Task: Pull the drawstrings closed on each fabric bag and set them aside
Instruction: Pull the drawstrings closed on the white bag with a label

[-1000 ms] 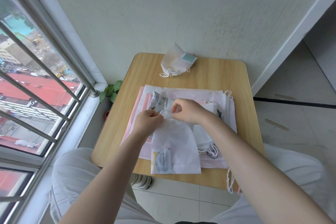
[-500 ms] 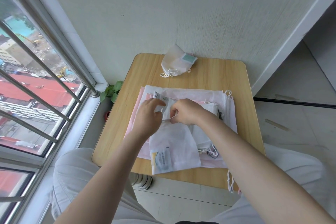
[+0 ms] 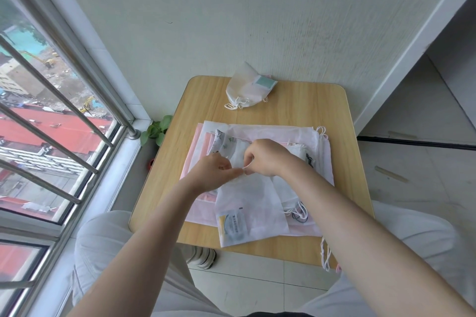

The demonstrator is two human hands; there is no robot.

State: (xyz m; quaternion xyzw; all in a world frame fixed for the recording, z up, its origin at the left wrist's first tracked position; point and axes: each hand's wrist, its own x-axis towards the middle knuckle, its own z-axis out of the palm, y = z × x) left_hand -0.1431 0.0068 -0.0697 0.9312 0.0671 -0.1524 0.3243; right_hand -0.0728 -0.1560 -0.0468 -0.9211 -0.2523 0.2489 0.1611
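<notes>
A white fabric bag (image 3: 251,203) with a yellow-and-grey label lies on top of a stack of white and pink bags (image 3: 278,136) on a small wooden table (image 3: 304,103). My left hand (image 3: 213,171) and my right hand (image 3: 268,158) meet at the bag's far, open end. Both pinch its top edge where the drawstring runs, fingertips almost touching. The string itself is hidden by my fingers. One cinched white bag (image 3: 247,89) with a teal label lies at the table's far edge against the wall.
A barred window (image 3: 56,116) runs along the left. A small green plant (image 3: 155,131) sits on the floor by the table's left side. Loose drawstrings (image 3: 325,256) hang over the table's near right edge. My knees flank the table's near side.
My left hand moved right and back toward my right hand, and both now pinch the mouth of the top bag together. The bag has shifted slightly on the stack.
</notes>
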